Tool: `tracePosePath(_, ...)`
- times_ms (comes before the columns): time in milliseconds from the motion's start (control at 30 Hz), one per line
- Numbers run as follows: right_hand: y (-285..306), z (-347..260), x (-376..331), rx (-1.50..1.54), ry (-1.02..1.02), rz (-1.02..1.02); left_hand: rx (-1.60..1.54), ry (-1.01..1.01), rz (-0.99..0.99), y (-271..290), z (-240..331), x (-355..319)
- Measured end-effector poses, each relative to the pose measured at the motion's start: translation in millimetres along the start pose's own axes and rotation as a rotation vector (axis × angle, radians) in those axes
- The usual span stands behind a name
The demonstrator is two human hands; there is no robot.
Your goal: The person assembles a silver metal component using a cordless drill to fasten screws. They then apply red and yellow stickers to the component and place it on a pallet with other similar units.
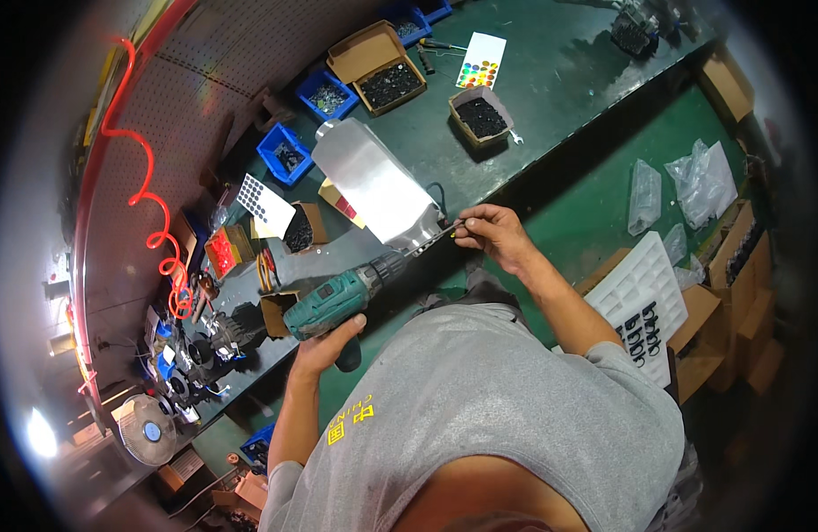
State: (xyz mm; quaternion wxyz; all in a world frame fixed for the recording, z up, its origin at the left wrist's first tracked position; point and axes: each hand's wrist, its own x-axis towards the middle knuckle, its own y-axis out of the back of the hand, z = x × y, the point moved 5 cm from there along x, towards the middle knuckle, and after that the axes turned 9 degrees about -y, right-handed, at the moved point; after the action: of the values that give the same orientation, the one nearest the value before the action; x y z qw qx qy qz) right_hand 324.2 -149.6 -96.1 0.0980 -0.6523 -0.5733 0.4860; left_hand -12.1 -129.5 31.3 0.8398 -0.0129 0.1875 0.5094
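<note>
My left hand (327, 344) is wrapped round the grip of a teal cordless drill (336, 301). The drill's dark chuck points right, toward the near end of a silver metal housing (373, 177) lying on the green workbench (542, 80). At that end my right hand (496, 236) is closed in a pinch, fingertips beside the housing's edge. What it pinches is too small to make out; a speck of yellow shows by the fingers. A dark cable (438, 193) loops beside the housing.
Along the bench's back stand blue bins (285, 152) and an open carton (391, 86) of dark parts. A small box (480, 118) of black pieces and a wrench (516, 137) lie right. A red coiled hose (147, 177) hangs left. Cartons and a white foam tray (635, 293) are at right.
</note>
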Motion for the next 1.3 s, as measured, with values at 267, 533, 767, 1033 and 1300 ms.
tracePosePath(267, 23.3, -29.8, -7.6, -0.243, -0.249, -0.105, 0.042, 0.078, -0.075, -15.1, 31.7, 14.6)
tracePosePath(533, 27.0, -12.3, 41.2, -0.694, 0.145, 0.028, 0.545, -0.16, -0.31, -33.6, 101.7, 68.5)
tracePosePath(767, 32.8, 22.5, 89.2, -0.695, 0.235, 0.115, 1.004, -0.36, -0.528, -80.4, 151.1, 136.4)
tracePosePath(1033, 33.7, 20.6, 77.4, -0.846, 0.382, 0.197, 1.354, -0.234, -0.68, -109.1, 154.9, 164.7)
tracePosePath(1300, 84.7, 27.6, 76.2, -0.682, 0.214, 0.297, 1.367, -0.208, -0.709, -115.6, 148.9, 172.9)
